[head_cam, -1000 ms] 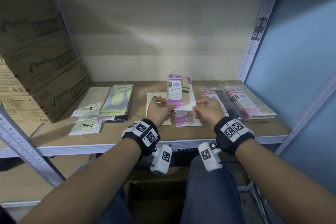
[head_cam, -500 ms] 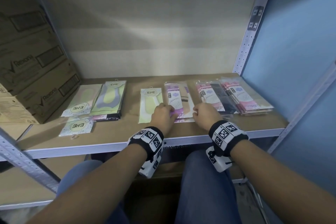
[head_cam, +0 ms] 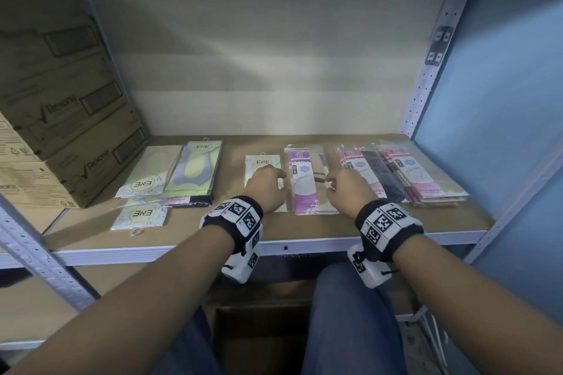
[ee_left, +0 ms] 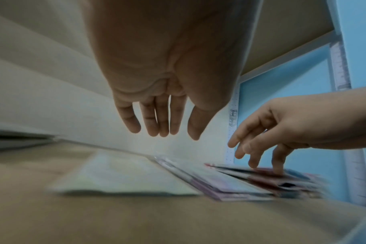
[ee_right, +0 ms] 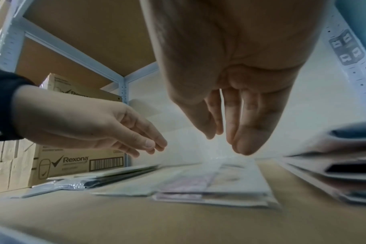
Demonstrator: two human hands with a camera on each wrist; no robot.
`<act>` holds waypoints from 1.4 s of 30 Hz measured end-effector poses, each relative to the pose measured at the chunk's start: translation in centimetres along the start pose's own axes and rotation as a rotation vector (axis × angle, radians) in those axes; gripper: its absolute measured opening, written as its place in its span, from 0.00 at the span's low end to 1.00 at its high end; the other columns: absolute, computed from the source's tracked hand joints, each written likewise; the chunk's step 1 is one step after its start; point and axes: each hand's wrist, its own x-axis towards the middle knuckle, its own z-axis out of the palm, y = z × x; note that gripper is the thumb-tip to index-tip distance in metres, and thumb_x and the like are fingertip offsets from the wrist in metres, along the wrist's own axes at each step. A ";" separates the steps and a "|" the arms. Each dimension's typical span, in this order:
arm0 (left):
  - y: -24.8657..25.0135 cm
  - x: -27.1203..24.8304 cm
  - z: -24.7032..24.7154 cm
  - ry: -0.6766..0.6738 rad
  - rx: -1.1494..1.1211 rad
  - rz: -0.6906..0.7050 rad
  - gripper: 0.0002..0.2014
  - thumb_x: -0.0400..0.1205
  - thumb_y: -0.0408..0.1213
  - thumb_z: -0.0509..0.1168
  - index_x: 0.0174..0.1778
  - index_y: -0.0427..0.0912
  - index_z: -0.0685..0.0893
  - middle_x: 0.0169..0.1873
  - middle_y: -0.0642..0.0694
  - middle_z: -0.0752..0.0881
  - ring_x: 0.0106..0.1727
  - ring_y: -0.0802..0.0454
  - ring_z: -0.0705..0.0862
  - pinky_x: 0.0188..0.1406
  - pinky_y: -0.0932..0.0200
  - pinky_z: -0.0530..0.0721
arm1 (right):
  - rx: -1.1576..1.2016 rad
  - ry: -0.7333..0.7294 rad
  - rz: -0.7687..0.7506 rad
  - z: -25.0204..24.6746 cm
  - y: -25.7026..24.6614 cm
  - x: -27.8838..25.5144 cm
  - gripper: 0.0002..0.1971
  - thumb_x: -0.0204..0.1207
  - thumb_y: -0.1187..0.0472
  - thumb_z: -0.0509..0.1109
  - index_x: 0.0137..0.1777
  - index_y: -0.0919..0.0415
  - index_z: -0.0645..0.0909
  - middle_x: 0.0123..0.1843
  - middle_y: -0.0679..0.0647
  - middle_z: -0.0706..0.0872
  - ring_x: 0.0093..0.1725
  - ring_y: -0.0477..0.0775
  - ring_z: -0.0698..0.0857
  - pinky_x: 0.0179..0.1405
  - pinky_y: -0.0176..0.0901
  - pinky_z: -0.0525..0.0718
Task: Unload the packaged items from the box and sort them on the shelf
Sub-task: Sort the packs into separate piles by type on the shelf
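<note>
A purple packet [head_cam: 304, 186] lies flat on top of its stack at the middle of the shelf [head_cam: 274, 237]. My left hand [head_cam: 274, 176] hovers just left of it, over a pale green ENE packet [head_cam: 262, 163], fingers straight and holding nothing [ee_left: 163, 130]. My right hand [head_cam: 335, 183] is just right of the purple packet, fingers loose [ee_right: 226, 140]. In the left wrist view its fingertips [ee_left: 278, 170] reach down to the pink-and-black stack [head_cam: 374, 173]. The open cardboard box [head_cam: 259, 329] sits below, between my knees.
Green and lilac ENE packets [head_cam: 195, 167] lie at the left, one more [head_cam: 140, 213] near the front edge. A pink stack [head_cam: 420, 176] fills the right end. Rexona cartons [head_cam: 61, 119] stand stacked at far left. A perforated upright [head_cam: 426, 79] borders the right.
Both hands held the purple packet upright, then laid it flat on the purple stack. They have let go and now sit apart on either side of it.
</note>
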 end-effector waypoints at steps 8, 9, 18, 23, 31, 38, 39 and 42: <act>-6.3 -1.0 -7.4 0.066 0.002 -0.188 0.16 0.81 0.37 0.63 0.63 0.36 0.82 0.54 0.41 0.86 0.46 0.44 0.85 0.34 0.64 0.81 | 0.060 -0.033 -0.065 1.1 -7.1 2.0 0.13 0.78 0.64 0.61 0.59 0.63 0.83 0.49 0.55 0.87 0.51 0.56 0.84 0.53 0.41 0.77; -7.4 -1.2 -8.3 0.082 0.028 -0.210 0.16 0.81 0.39 0.63 0.62 0.36 0.82 0.54 0.42 0.86 0.46 0.44 0.84 0.35 0.64 0.81 | 0.113 -0.043 -0.071 1.7 -8.0 2.4 0.13 0.77 0.65 0.62 0.58 0.63 0.83 0.48 0.55 0.87 0.50 0.57 0.85 0.52 0.42 0.78; -18.1 -4.9 -14.0 0.080 0.167 -0.562 0.21 0.81 0.41 0.64 0.68 0.33 0.79 0.65 0.35 0.80 0.63 0.39 0.81 0.61 0.52 0.80 | 0.275 -0.161 -0.054 7.3 -15.0 5.4 0.11 0.77 0.61 0.67 0.54 0.67 0.84 0.55 0.59 0.88 0.61 0.57 0.83 0.61 0.40 0.77; -21.4 -6.2 -14.7 0.083 0.140 -0.681 0.21 0.82 0.45 0.63 0.62 0.31 0.82 0.58 0.34 0.85 0.55 0.38 0.84 0.52 0.52 0.82 | 0.226 -0.259 -0.023 9.1 -17.9 6.4 0.10 0.77 0.58 0.68 0.36 0.59 0.79 0.35 0.52 0.80 0.38 0.53 0.81 0.45 0.39 0.76; -22.3 -5.2 -14.5 0.147 0.061 -0.757 0.20 0.81 0.50 0.65 0.48 0.32 0.82 0.43 0.39 0.82 0.42 0.41 0.81 0.41 0.54 0.81 | 0.225 -0.395 0.102 11.1 -20.2 7.0 0.19 0.81 0.47 0.63 0.38 0.64 0.75 0.32 0.58 0.81 0.29 0.60 0.86 0.38 0.55 0.91; -22.7 -5.0 -14.5 0.140 0.068 -0.763 0.18 0.79 0.49 0.69 0.43 0.34 0.80 0.42 0.40 0.82 0.42 0.42 0.81 0.41 0.55 0.81 | 0.180 -0.366 0.072 11.8 -20.4 7.3 0.16 0.76 0.51 0.71 0.36 0.63 0.75 0.38 0.59 0.82 0.43 0.63 0.88 0.48 0.57 0.89; -22.8 -5.0 -14.6 0.140 0.065 -0.760 0.19 0.78 0.50 0.69 0.45 0.33 0.82 0.42 0.40 0.82 0.42 0.42 0.81 0.41 0.55 0.80 | 0.196 -0.358 0.087 11.8 -20.4 7.3 0.17 0.75 0.52 0.72 0.33 0.62 0.73 0.36 0.59 0.81 0.40 0.62 0.87 0.48 0.58 0.89; -22.9 -5.2 -14.9 0.153 0.051 -0.756 0.23 0.77 0.51 0.71 0.51 0.31 0.84 0.45 0.40 0.86 0.43 0.43 0.82 0.41 0.56 0.80 | 0.276 -0.332 0.144 11.8 -20.4 7.4 0.18 0.73 0.56 0.74 0.28 0.60 0.70 0.31 0.58 0.79 0.34 0.59 0.83 0.46 0.58 0.90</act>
